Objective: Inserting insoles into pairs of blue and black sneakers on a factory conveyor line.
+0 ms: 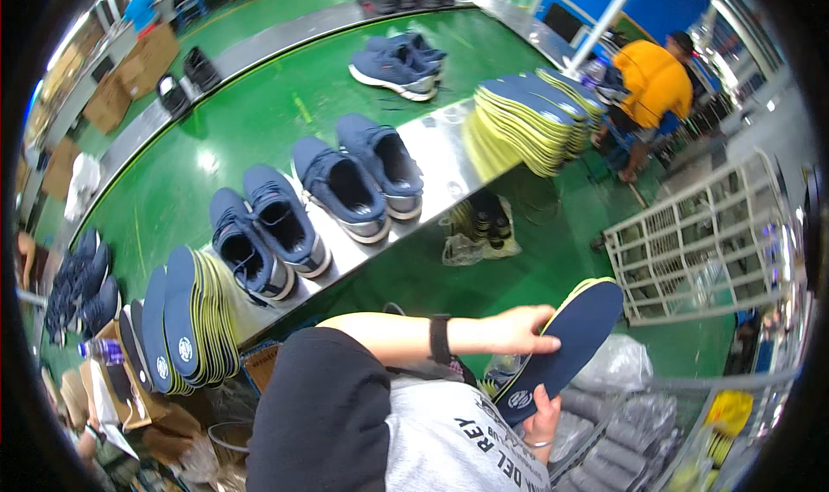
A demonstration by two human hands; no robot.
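Note:
My left hand (522,330), with a black band on its wrist, is closed round the edge of a few dark blue insoles (577,326). Yellow-green undersides show along their rim. My right hand (544,418), wearing a thin bracelet, grips the same insoles near the heel end, where a round white print shows. They are held tilted in front of my body, to the right of a metal-topped bench (436,159). Navy sneakers (341,185) stand in pairs on that bench. How many insoles lie together in my hands I cannot tell.
Insole stacks stand at the bench's right end (531,116) and left end (203,319). More sneakers (397,64) sit on the green surface beyond. A white wire rack (704,241) and grey plastic-wrapped bundles (622,431) are on the right. A person in orange (652,82) sits farther back.

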